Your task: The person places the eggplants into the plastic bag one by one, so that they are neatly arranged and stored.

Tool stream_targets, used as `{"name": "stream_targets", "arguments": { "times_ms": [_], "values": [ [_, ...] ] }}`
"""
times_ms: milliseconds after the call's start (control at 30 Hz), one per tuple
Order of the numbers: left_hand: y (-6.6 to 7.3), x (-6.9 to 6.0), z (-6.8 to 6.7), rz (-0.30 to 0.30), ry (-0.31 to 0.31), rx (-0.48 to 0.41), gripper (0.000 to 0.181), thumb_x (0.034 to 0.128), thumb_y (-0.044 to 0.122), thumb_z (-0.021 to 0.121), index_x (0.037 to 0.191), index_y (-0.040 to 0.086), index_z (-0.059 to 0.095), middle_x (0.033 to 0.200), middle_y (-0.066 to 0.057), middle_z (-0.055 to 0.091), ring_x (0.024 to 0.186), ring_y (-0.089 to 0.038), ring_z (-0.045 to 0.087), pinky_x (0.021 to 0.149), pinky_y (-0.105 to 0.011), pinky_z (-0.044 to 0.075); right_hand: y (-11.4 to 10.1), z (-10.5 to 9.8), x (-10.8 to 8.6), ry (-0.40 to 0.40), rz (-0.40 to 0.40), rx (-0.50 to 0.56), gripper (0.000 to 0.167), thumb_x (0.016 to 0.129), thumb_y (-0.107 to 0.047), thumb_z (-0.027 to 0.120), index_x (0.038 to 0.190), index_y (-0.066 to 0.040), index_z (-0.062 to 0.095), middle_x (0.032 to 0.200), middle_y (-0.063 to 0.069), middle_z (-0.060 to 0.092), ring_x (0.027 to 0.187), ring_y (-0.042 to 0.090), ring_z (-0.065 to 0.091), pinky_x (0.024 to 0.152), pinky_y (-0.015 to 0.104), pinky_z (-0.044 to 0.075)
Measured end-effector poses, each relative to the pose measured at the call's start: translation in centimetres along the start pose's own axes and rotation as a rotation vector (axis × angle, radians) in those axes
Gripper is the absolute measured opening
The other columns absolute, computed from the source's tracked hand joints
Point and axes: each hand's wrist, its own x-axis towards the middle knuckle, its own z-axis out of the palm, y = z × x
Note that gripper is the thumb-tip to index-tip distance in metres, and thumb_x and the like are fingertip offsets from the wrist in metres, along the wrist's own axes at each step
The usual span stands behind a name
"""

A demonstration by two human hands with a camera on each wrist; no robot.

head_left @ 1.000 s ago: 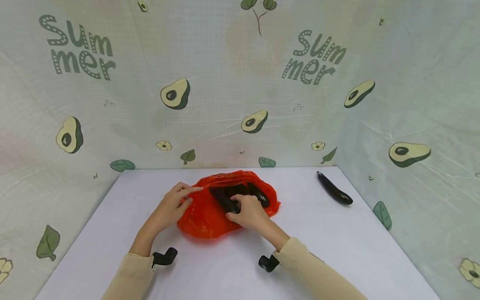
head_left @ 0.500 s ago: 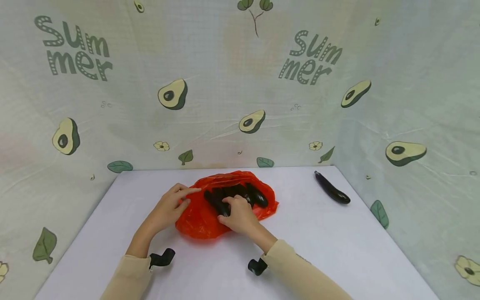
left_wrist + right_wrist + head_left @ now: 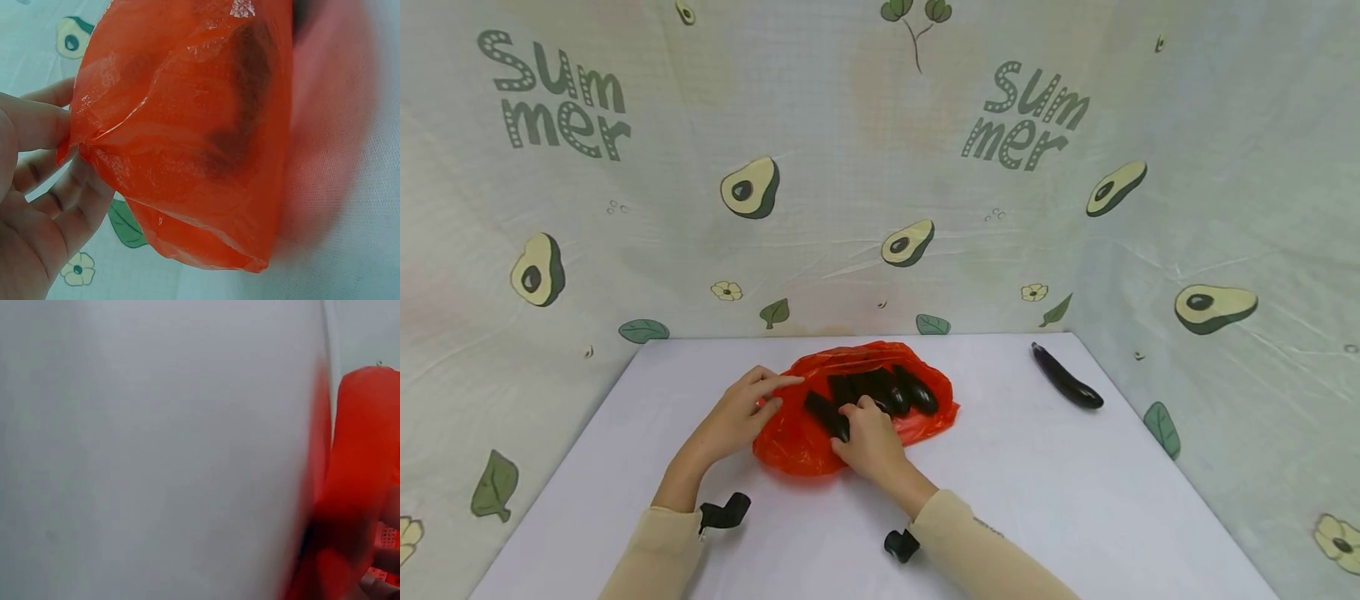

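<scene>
A red plastic bag lies with its mouth spread toward me, holding several dark purple eggplants. My left hand pinches the left edge of the bag; in the left wrist view, thumb and fingers meet on the gathered red film. Reaching into the mouth, my right hand grips the near end of the leftmost eggplant, whose lower end the fingers hide. To its right, more eggplants lie side by side in the bag. The right wrist view is blurred, with the bag along its right side.
One loose eggplant lies on the white table at the back right. Cloth walls printed with avocados stand behind the table and along its sides.
My right hand has moved left with the eggplant, which now lies lower and further left in the bag. More of the other eggplants show. My left hand stays at the bag's edge.
</scene>
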Motion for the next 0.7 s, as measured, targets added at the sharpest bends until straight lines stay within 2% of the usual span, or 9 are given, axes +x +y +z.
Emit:
{"name": "stream_targets", "arguments": {
  "times_ms": [133, 400, 700],
  "values": [
    [0.0, 0.0, -0.1, 0.002, -0.003, 0.0, 0.045, 0.1035, 0.0, 0.064, 0.142, 0.023, 0.069, 0.118, 0.0, 0.06, 0.105, -0.019, 0.059, 0.086, -0.029, 0.058, 0.1, -0.1, -0.2, 0.003, -0.023, -0.006, 0.045, 0.088, -0.029, 0.088, 0.123, -0.004, 0.077, 0.102, 0.01, 0.065, 0.093, 0.025, 0.07, 0.086, 0.04, 0.063],
    [0.0, 0.0, -0.1, 0.005, 0.007, 0.007, 0.045, 0.1031, 0.0, 0.065, 0.142, 0.024, 0.07, 0.119, 0.0, 0.061, 0.108, -0.019, 0.061, 0.088, -0.031, 0.058, 0.3, -1.2, -0.5, -0.083, -0.054, 0.067, 0.043, 0.087, -0.023, 0.085, 0.125, -0.004, 0.076, 0.103, 0.01, 0.067, 0.093, 0.02, 0.062, 0.08, 0.034, 0.059],
    [0.1, 0.0, -0.1, 0.007, 0.002, -0.005, 0.045, 0.1032, 0.0, 0.064, 0.141, 0.023, 0.07, 0.118, 0.0, 0.061, 0.107, -0.02, 0.06, 0.086, -0.028, 0.058, 0.3, -0.2, 0.2, -0.012, -0.061, 0.007, 0.047, 0.089, -0.031, 0.087, 0.127, -0.006, 0.076, 0.102, 0.008, 0.068, 0.094, 0.023, 0.07, 0.085, 0.037, 0.063]
  ]
}}
